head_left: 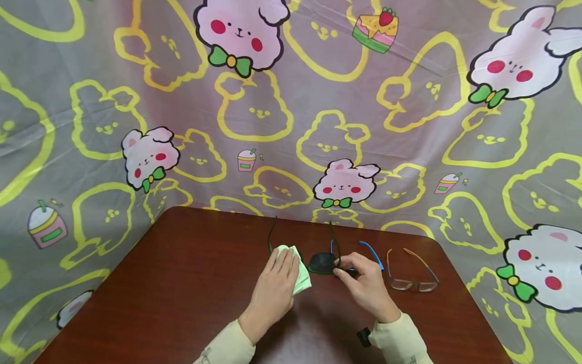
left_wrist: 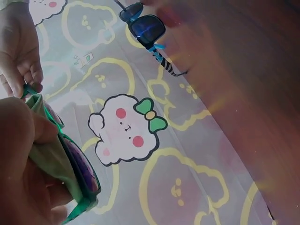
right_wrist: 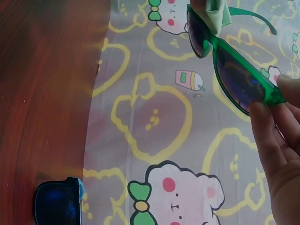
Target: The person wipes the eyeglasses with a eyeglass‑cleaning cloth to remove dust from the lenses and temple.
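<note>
Green-framed sunglasses [head_left: 322,263] with dark lenses are held up over the table, their temples pointing away. With thumb and fingers, my right hand [head_left: 366,285] pinches the frame's right corner by the hinge, as the right wrist view shows. My left hand [head_left: 275,288] holds a folded light green cloth [head_left: 302,280] against the other lens. Curled fingers press the cloth along the inner side of the frame [left_wrist: 86,173] in the left wrist view. Cloth and fingers hide much of that left lens in the head view.
Blue-templed sunglasses [head_left: 373,255] lie on the table [head_left: 204,283] behind my right hand, partly covered by it. To their right sit clear-lens glasses [head_left: 414,286] with brownish temples. A cartoon-print curtain [head_left: 273,151] rises around the table's back and sides.
</note>
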Motion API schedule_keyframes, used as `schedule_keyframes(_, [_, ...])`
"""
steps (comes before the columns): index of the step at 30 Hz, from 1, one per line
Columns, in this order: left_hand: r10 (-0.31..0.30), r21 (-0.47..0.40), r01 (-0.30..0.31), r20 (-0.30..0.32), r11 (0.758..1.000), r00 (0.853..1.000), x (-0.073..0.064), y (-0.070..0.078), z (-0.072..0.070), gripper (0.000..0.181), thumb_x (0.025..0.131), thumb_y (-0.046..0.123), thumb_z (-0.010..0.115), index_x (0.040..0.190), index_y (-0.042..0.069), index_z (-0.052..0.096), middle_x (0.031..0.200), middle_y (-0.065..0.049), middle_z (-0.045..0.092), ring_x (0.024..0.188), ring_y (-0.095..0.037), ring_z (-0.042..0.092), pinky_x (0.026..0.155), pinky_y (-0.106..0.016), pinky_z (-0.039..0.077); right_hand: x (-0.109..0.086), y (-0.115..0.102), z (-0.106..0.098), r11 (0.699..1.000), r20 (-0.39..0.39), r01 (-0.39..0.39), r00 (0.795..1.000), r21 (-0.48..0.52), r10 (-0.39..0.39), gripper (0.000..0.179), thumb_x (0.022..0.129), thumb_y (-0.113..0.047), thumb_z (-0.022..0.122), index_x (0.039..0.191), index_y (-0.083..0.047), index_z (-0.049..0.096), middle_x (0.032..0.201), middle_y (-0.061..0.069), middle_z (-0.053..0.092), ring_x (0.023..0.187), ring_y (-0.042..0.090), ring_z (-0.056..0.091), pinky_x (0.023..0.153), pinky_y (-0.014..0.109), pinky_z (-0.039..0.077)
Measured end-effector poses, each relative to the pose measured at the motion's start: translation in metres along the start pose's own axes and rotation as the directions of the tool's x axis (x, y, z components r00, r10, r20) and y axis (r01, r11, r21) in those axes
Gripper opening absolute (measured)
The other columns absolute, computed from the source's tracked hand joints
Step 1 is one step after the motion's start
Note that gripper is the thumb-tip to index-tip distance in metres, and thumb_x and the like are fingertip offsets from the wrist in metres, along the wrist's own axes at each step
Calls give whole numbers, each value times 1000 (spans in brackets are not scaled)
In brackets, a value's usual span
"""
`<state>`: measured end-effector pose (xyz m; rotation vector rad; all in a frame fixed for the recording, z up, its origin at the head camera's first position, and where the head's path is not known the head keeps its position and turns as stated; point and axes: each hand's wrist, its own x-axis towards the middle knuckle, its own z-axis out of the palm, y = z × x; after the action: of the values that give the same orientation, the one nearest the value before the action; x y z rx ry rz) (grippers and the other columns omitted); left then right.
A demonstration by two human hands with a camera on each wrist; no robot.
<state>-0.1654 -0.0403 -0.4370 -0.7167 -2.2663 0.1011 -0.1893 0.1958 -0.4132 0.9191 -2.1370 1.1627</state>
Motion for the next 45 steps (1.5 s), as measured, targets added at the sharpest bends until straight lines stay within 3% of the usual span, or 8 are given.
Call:
schedule_keyframes(12, [98, -151, -101, -23, 983, 995, -2, -6, 1, 55, 71, 12, 64, 124, -2, 57, 128, -15, 57, 123, -26, 50, 105, -35, 34, 12, -34, -7, 999, -50, 26, 998, -32, -28, 25, 69, 15, 74, 86, -3, 67, 74, 3, 61, 58, 12, 52, 49, 14, 40])
schedule_keyframes(21, [90, -178, -109, -111, 978, 990, 1, -6, 3, 55, 71, 9, 52, 123, -5, 56, 126, -17, 58, 120, -27, 52, 102, -38, 38, 13, -37, -9, 1000, -50, 8, 999, -11, -9, 25, 70, 14, 74, 88, -2, 68, 77, 5, 63, 65, 13, 61, 51, 15, 45])
schedule_keyframes(27, [69, -304, -107, -134, 947, 989, -2, -7, -1, 49, 71, 10, 58, 119, -1, 61, 120, -11, 62, 114, -22, 57, 99, -35, 41, 10, -35, -10, 1000, -61, -22, 998, -6, 22, 23, 71, 13, 74, 88, -1, 68, 77, 7, 64, 64, 15, 62, 51, 16, 45])
schedule_keyframes(30, [20, -425, -77, -138, 902, 990, -3, -7, -4, 43, 75, 11, 62, 117, 2, 63, 116, -7, 64, 111, -19, 58, 98, -34, 42, 10, -35, -10, 1000, -71, -15, 997, -8, 14, 24, 70, 15, 73, 88, 0, 68, 78, 7, 64, 64, 14, 62, 51, 16, 45])
schedule_keyframes(33, [-46, -570, -30, -118, 821, 992, -4, -8, -8, 38, 78, 9, 62, 116, 5, 63, 113, -4, 66, 108, -18, 60, 94, -34, 45, 10, -35, -10, 1000, -79, -19, 997, -8, 18, 25, 70, 15, 73, 88, -1, 68, 78, 6, 63, 64, 13, 62, 52, 16, 45])
schedule_keyframes(40, [-222, -857, 50, -76, 513, 972, -3, -9, -17, 29, 92, 4, 55, 120, 6, 62, 115, -3, 65, 105, -17, 61, 87, -34, 50, 9, -32, -6, 998, -63, -54, 996, 23, 55, 23, 71, 14, 73, 88, -1, 68, 76, 6, 62, 62, 14, 61, 51, 19, 46])
schedule_keyframes(42, [-268, -869, 46, -101, 492, 958, -1, -9, -19, 32, 91, 2, 55, 122, 4, 60, 117, -5, 64, 107, -19, 60, 88, -35, 50, 8, -31, -4, 998, -54, -54, 997, 38, 56, 23, 71, 15, 73, 88, 0, 68, 75, 6, 62, 61, 14, 61, 50, 21, 47])
schedule_keyframes(45, [-311, -846, 61, -127, 530, 942, 2, -9, -18, 38, 88, 0, 58, 126, 2, 57, 121, -7, 62, 111, -20, 58, 91, -35, 48, 8, -31, -2, 998, -36, -44, 998, 55, 46, 23, 70, 16, 73, 87, 0, 68, 74, 6, 62, 62, 15, 60, 49, 24, 48])
